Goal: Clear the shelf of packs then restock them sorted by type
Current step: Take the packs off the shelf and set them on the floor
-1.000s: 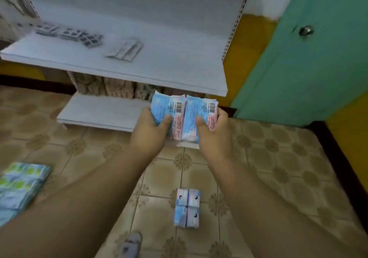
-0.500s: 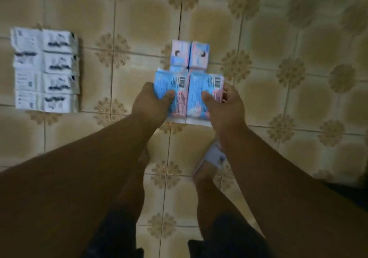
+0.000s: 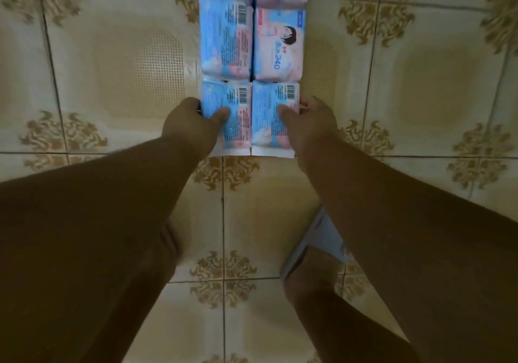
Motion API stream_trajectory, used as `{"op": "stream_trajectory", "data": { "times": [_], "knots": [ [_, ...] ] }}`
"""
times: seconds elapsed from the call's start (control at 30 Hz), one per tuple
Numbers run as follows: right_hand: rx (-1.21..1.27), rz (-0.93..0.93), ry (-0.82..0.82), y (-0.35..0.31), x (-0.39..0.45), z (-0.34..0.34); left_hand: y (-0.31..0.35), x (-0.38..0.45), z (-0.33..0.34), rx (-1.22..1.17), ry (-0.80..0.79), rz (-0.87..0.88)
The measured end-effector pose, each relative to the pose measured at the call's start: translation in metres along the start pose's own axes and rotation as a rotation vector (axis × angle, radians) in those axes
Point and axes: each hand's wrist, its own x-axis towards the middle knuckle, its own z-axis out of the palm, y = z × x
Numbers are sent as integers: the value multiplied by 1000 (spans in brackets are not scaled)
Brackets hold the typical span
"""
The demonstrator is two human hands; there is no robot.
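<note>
Blue and pink packs lie in two rows on the tiled floor (image 3: 112, 82). Left hand (image 3: 190, 127) grips the left pack (image 3: 227, 102), right hand (image 3: 311, 127) grips the right pack (image 3: 274, 102), both touching the floor packs (image 3: 252, 40).

Dim warm light, dark shadowed foreground, soft blur, wide-angle bending at edges.

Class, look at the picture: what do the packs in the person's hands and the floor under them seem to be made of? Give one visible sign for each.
Held packs: probably thin, soft plastic film, slightly glossy; printed barcodes, puffy bodies and a flat white sealed edge suggest it.
Floor: apparently glazed ceramic tile; straight grout lines, a repeating brown pattern and a dull sheen point to that.
</note>
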Motion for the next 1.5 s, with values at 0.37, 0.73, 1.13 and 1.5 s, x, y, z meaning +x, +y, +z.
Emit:
{"op": "stream_trajectory", "data": {
  "times": [0.37, 0.73, 1.13, 1.5],
  "knots": [
    [-334, -188, -129, -97, -172, -44, 69, -158, -92, 140, 80, 167],
    [-485, -876, -187, -430, -509, -138, 257, -470, -398, 131, 479, 620],
    [-305, -1315, -209, -676, -701, 16, 283, -525, -726, -31, 945, 700],
    [-260, -1493, -232, -838, -734, 112, 337, -481, -883, -161, 1103, 724]
  ]
}}
